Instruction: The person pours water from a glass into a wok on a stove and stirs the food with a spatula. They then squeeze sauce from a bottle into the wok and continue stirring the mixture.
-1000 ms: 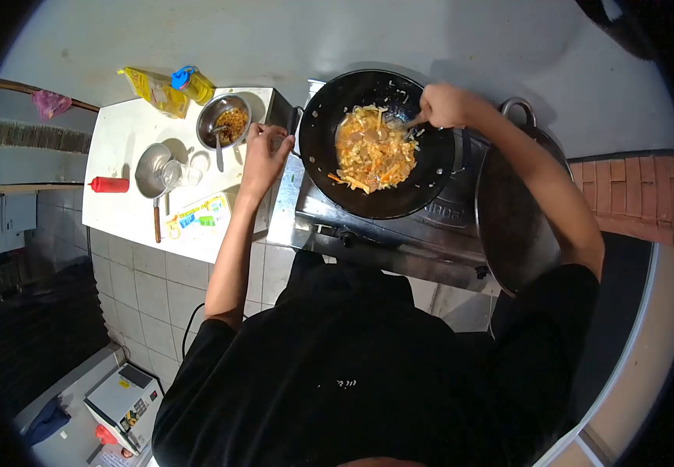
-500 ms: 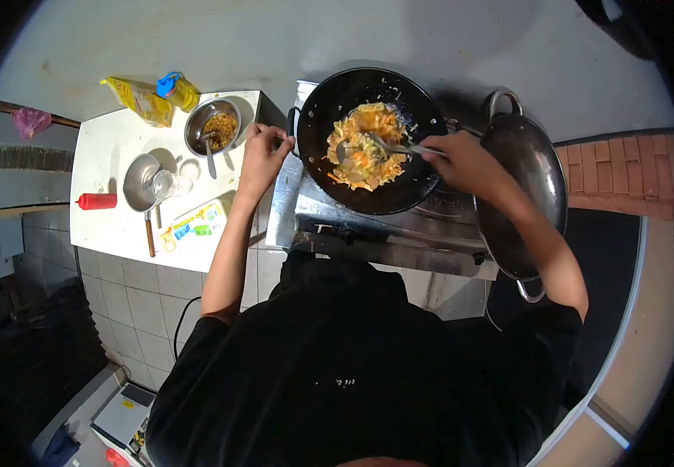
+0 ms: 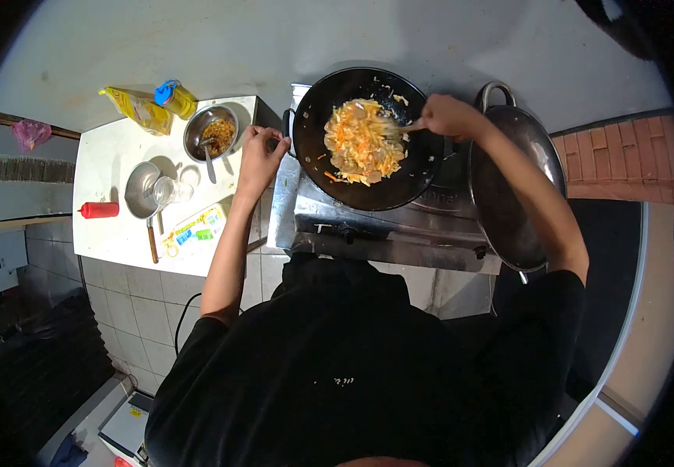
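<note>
A black wok (image 3: 422, 183) on the stove holds a mix of noodle-like strips, egg and orange carrot shreds (image 3: 364, 148). My right hand (image 3: 453, 118), at the wok's right rim, is closed around the handle of a metal cooking spoon (image 3: 408, 127). The spoon reaches into the food, and its far end is blurred and partly hidden there. On the left side, my left hand (image 3: 261, 159) has its fingers curled and pinched at the wok's loop handle (image 3: 288, 124); the exact contact is hard to see.
A large metal pan (image 3: 512, 187) stands right of the wok on the steel stove (image 3: 383, 237). The white table (image 3: 103, 171) at left bears a steel bowl (image 3: 211, 132) with a spoon, a small saucepan (image 3: 142, 187), a glass (image 3: 164, 191), a red bottle (image 3: 99, 210) and a yellow pouch (image 3: 138, 109).
My right hand has moved up and slightly left with the spoon, and the food is turned and gathered differently. The wok sits slightly further left and up; my left hand stays by its handle.
</note>
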{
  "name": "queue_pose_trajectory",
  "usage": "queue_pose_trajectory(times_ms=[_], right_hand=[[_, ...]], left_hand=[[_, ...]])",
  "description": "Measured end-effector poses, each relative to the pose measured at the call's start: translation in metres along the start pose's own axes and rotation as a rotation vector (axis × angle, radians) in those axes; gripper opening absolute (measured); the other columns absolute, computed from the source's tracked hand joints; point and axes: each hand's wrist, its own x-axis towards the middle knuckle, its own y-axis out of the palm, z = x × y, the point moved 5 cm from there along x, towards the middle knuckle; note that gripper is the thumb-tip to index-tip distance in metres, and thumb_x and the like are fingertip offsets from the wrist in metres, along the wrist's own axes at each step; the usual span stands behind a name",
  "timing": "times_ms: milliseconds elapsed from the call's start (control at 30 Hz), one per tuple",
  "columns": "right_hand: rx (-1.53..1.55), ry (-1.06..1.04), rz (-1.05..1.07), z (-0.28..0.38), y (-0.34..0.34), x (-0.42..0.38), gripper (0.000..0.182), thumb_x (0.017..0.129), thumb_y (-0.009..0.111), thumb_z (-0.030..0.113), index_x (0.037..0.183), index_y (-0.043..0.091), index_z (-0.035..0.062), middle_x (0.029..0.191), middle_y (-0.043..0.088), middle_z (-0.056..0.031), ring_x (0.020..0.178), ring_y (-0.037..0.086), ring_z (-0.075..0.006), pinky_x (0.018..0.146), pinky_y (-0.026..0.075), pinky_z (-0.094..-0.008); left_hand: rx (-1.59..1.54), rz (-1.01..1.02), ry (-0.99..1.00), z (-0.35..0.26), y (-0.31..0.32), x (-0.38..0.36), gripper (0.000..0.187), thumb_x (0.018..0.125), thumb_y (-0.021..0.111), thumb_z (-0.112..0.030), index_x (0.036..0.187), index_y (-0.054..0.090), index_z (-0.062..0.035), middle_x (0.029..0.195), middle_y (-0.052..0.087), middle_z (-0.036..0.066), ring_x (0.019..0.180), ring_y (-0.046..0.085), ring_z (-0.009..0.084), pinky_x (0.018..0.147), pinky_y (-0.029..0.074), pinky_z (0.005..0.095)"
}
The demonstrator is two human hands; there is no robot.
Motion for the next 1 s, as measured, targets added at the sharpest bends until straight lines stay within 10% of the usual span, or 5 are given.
queue_pose_trajectory(times_ms=[133,200,1000], right_hand=[[0.339,-0.307,-0.1,-0.023,0.042,0.019,0.031,0.085,0.066,0.027,0.101,0.069,0.0013,0.088,0.069,-0.0206,0.082,0.065,-0.0387,0.076,0.051,-0.0445],[0.162,-0.564,-0.507,-0.018,0.034,-0.012,0.024,0.089,0.063,0.023,0.102,0.07,0.0042,0.088,0.069,-0.0186,0.083,0.065,-0.0382,0.076,0.051,-0.0441],[-0.213,-0.338,-0.611,-0.003,-0.003,0.017,0.015,0.082,0.061,0.01,0.082,0.065,-0.0045,0.078,0.064,-0.0256,0.081,0.064,-0.0423,0.072,0.052,-0.047]], left_hand=[[0.013,-0.013,0.016,0.004,-0.001,0.001,0.021,0.083,0.073,-0.018,0.091,0.067,0.0008,0.092,0.05,0.013,0.067,0.052,0.0202,0.066,0.046,0.033],[0.021,-0.008,0.033,0.004,-0.001,-0.001,0.022,0.083,0.073,-0.019,0.091,0.068,0.0006,0.093,0.05,0.013,0.067,0.052,0.0203,0.066,0.046,0.0327],[0.017,0.006,0.007,-0.002,0.0,0.0,0.023,0.082,0.073,-0.02,0.09,0.068,0.0016,0.086,0.052,0.016,0.088,0.052,0.0299,0.079,0.045,0.0378]])
